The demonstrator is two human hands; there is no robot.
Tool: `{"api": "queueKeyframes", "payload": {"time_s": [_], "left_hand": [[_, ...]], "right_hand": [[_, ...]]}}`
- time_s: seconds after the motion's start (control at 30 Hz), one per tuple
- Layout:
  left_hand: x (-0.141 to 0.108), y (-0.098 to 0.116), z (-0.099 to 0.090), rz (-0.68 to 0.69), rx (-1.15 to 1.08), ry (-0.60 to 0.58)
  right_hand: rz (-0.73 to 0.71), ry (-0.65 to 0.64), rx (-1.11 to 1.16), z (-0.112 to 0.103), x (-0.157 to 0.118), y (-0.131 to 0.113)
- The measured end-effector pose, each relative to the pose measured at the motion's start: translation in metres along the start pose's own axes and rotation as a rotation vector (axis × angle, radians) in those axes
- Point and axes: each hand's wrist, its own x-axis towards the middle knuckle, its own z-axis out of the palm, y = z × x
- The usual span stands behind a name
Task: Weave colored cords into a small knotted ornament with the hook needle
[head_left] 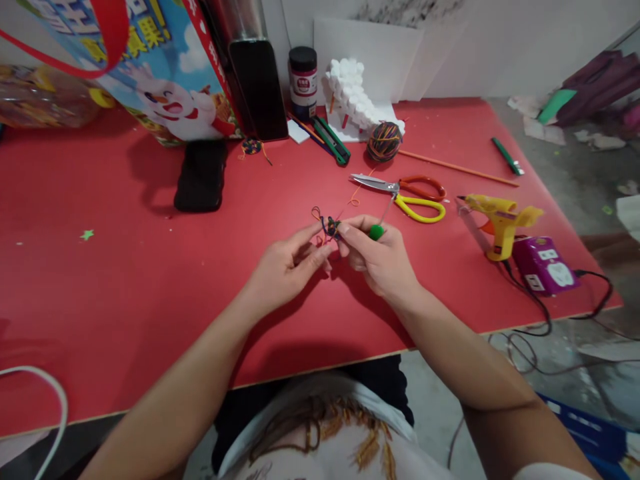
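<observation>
A small dark multicoloured crochet piece (332, 227) is between my two hands above the red table. My left hand (293, 263) pinches its left side, with loops of yarn about the fingertips. My right hand (375, 250) grips the right side of the piece and also holds a tool with a green handle (377, 232), its thin metal shaft pointing up and right. An orange strand runs from the piece toward a multicoloured yarn ball (384, 141) farther back. Scissors with red and yellow handles (421, 208) lie just beyond my right hand.
On the red table (125, 300) are a black phone (201, 176), a green cutter (332, 141), a dark-lidded jar (303, 80), and a white bumpy model (347, 87). A yellow glue gun (503, 223) and purple box (545, 265) stand right, with cables over the edge.
</observation>
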Motion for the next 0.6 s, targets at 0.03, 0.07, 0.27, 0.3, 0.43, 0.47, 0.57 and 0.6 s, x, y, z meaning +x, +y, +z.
{"api": "queueKeyframes", "payload": {"time_s": [0.03,0.07,0.27,0.3,0.43,0.47,0.57,0.6], "left_hand": [[0.0009,0.0003,0.0006,0.008,-0.06,0.053],[0.002,0.0005,0.001,0.013,-0.107,0.119],[0.0097,-0.0061,-0.0044,0.183,-0.027,0.584],[0.0102,-0.0074,-0.0055,0.223,-0.002,0.636],[0.0085,-0.0071,-0.0045,0.297,0.101,0.543],[0.0076,-0.006,-0.0029,0.299,0.116,0.491],[0.0057,-0.0035,0.0015,0.268,0.108,0.431],[0.0056,-0.0032,0.0023,0.252,0.097,0.43]], "right_hand": [[-0.006,0.001,-0.03,0.0005,-0.0008,-0.0002],[-0.01,0.002,-0.062,0.0011,-0.0016,-0.0006],[-0.091,0.015,-0.237,0.0032,-0.0045,-0.0033],[-0.097,0.017,-0.253,0.0033,-0.0046,-0.003],[-0.099,0.008,-0.259,0.0039,-0.0044,-0.0002],[-0.102,0.0,-0.251,0.004,-0.0041,0.0008],[-0.118,-0.008,-0.242,0.0039,-0.0034,0.0028],[-0.121,-0.008,-0.247,0.0039,-0.0033,0.0029]]}}
